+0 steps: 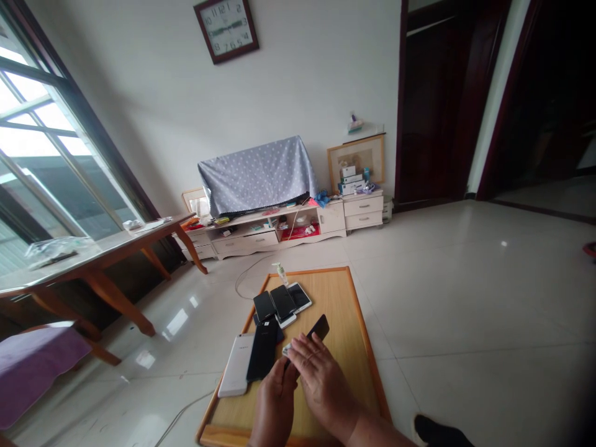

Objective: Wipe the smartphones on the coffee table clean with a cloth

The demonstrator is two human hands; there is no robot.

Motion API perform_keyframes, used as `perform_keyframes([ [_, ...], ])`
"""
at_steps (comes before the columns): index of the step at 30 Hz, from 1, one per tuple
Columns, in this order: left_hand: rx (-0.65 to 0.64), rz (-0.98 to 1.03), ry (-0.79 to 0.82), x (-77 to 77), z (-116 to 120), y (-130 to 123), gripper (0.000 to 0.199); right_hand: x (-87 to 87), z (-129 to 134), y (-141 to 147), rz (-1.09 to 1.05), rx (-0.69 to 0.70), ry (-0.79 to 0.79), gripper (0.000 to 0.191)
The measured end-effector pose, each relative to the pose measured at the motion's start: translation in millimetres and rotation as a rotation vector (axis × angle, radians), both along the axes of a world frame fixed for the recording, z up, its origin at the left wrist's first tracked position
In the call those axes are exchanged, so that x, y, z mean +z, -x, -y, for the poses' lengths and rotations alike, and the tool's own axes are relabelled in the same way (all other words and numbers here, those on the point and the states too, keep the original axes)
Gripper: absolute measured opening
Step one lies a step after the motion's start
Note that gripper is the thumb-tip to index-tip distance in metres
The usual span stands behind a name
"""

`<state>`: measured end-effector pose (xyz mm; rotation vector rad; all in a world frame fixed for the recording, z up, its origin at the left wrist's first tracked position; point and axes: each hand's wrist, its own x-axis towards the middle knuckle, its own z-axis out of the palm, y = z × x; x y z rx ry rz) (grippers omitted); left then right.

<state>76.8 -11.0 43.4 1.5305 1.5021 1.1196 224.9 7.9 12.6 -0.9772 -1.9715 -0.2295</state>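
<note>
"Head view: what have you got hold of?"

"My right hand is clenched over a slim black smartphone, its dark end sticking out past my fingers. My left hand is pressed close against it, but I can't tell whether it's gripping."

"Where's that phone?"

"Above the near end of a rectangular light-wood board with orange edging, lying on the floor."

"What's around it?"

"Just beside my hands are a long white smartphone and a flat black smartphone. Further up are two overlapping glossy black smartphones, a white-framed smartphone and a small white pump bottle."

"And the room?"

"A thin white cable curves over glossy cream floor tiles. Beyond are a low cream cabinet under a blue polka-dot cloth and a long brown wooden table by a tall window."

"Anything unclear?"

"There's a pale sliver by the held phone that I can't identify, and my hands cut off the board's near end."
</note>
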Motion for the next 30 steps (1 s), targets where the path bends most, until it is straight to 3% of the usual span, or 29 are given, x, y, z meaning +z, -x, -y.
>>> perform_keyframes([
  [5, 0.062, 0.259, 0.119, -5.9, -1, -3, 0.061, 0.3, -23, -20, -0.113, -0.173, 0.002, 0.066],
  [11, 0.054, 0.562, 0.22, -6.2, -8, 0, 0.058, 2.2, 5, -1, 0.091, -0.039, 0.114, 0.062],
  [13, 0.065, 0.619, 0.248, -5.8, -8, 2, 0.058, 5.1, 4, -3, 0.085, -0.053, 0.133, 0.06],
  [18, 0.125, 0.657, 0.294, -6.8, -3, 5, 0.061, 9.2, -18, -21, -0.034, -0.235, 0.167, 0.056],
  [25, 0.056, 0.715, 0.291, -4.9, -5, 6, 0.056, 9.7, 11, 6, 0.083, -0.007, 0.153, 0.058],
  [30, 0.096, 0.617, 0.325, -15.8, -1, 5, 0.061, 6.9, -17, -14, 0.014, -0.173, 0.151, 0.057],
])
